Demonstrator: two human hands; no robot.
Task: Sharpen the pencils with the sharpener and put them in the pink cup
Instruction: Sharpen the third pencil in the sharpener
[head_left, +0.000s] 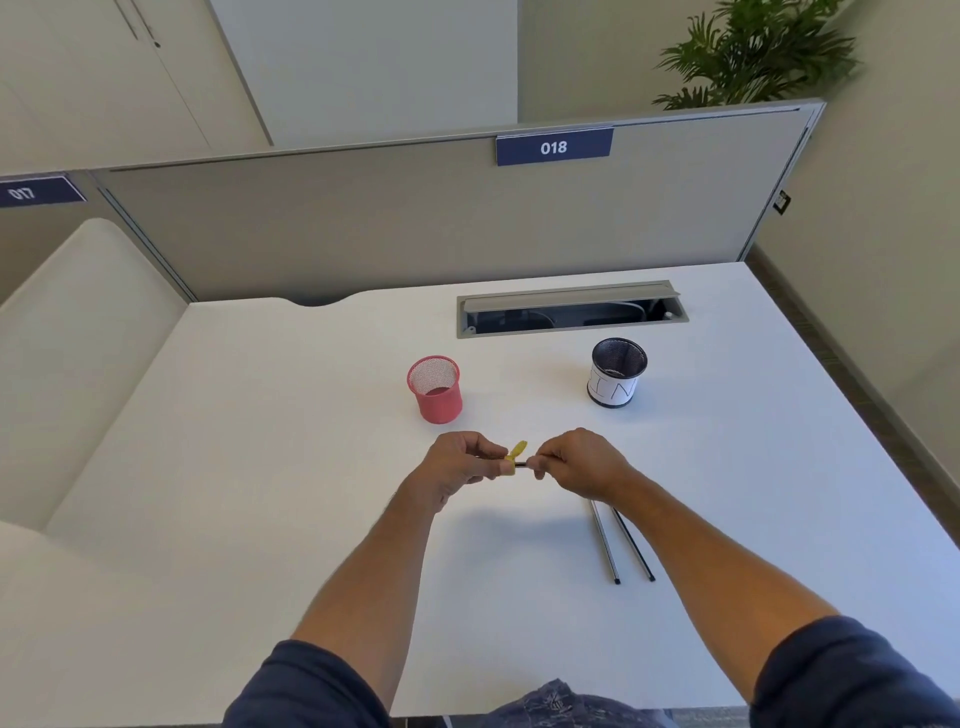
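Observation:
My left hand grips a small yellow sharpener above the white desk. My right hand pinches a dark pencil whose tip is pushed into the sharpener; most of the pencil is hidden inside the fist. Two more dark pencils lie side by side on the desk, just below my right wrist. The pink mesh cup stands upright a short way beyond my left hand, and I see nothing in it.
A black mesh cup with a white paper label stands to the right of the pink one. Behind both is an open cable tray slot, then a grey partition. The desk edge drops off on the right.

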